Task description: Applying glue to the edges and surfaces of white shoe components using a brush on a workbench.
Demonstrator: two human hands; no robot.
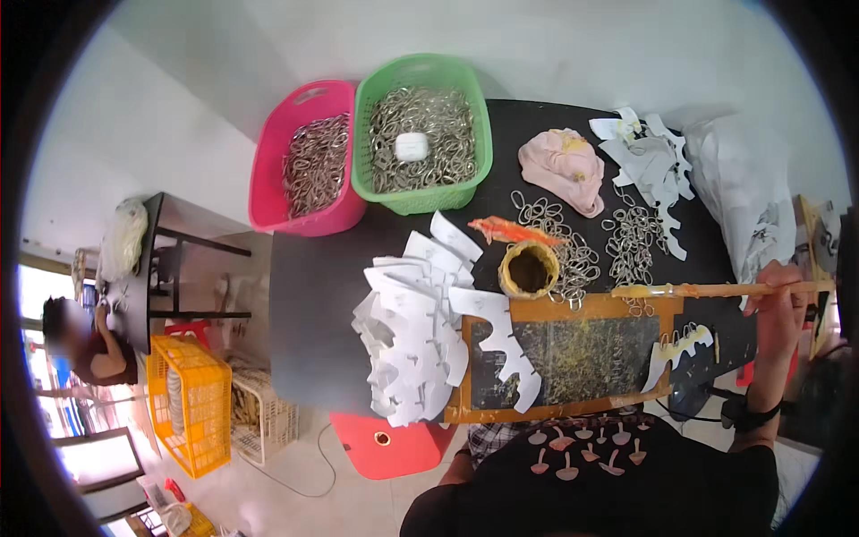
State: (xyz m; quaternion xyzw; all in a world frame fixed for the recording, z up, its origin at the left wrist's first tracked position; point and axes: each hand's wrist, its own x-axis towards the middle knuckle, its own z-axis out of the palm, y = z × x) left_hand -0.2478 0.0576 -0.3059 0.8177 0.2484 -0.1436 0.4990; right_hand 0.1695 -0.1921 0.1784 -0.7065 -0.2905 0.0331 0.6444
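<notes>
Head view: brush [698,291] is gripped by its handle in the right hand [778,294], held over the bench [313,313], bristles [630,292] right of the pot [507,276]. Left hand's state can't be told.

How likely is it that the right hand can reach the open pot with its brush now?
Probably yes: the right hand holds the brush pointing toward the pot, whose mouth is uncovered. Only loose metal rings seem to lie between, on the table.

No legible text, labels, brands, numbers or signs
</notes>
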